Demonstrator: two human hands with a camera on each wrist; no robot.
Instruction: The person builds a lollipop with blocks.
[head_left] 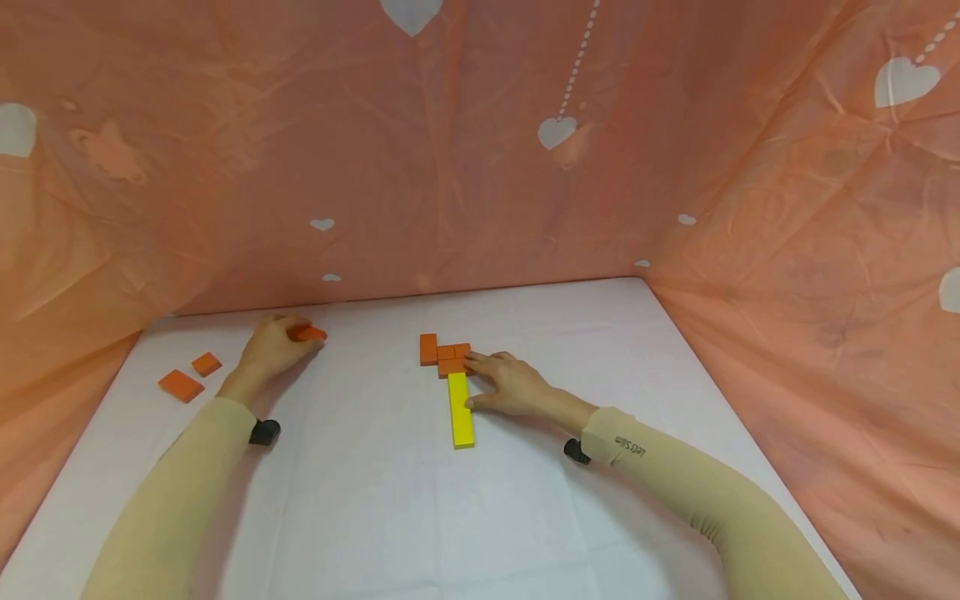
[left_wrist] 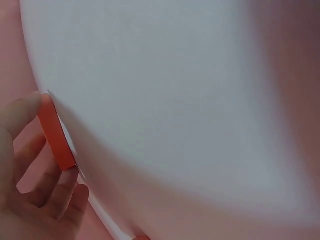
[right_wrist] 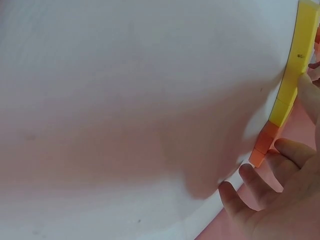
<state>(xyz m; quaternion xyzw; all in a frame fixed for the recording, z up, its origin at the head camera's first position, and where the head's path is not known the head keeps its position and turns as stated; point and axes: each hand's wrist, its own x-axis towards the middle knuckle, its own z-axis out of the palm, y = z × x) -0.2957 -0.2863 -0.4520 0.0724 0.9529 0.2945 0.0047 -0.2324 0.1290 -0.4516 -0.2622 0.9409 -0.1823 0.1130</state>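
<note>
At the back left of the table my left hand (head_left: 272,346) pinches an orange block (head_left: 312,333) between thumb and fingers. The left wrist view shows the same orange block (left_wrist: 56,132) tilted on edge in the grip. Near the middle lies a cluster of orange blocks (head_left: 450,367), with a taller orange block (head_left: 428,350) at its left side. A long yellow block (head_left: 461,417) runs from the cluster toward me. My right hand (head_left: 513,386) lies along their right side, fingertips at the orange blocks and thumb against the yellow one; its fingers are loosely extended.
Two loose orange blocks lie at the left, a larger one (head_left: 181,386) and a smaller one (head_left: 206,364). A white cloth (head_left: 360,500) covers the table. Pink curtains (head_left: 487,208) with white hearts hang around its back and sides.
</note>
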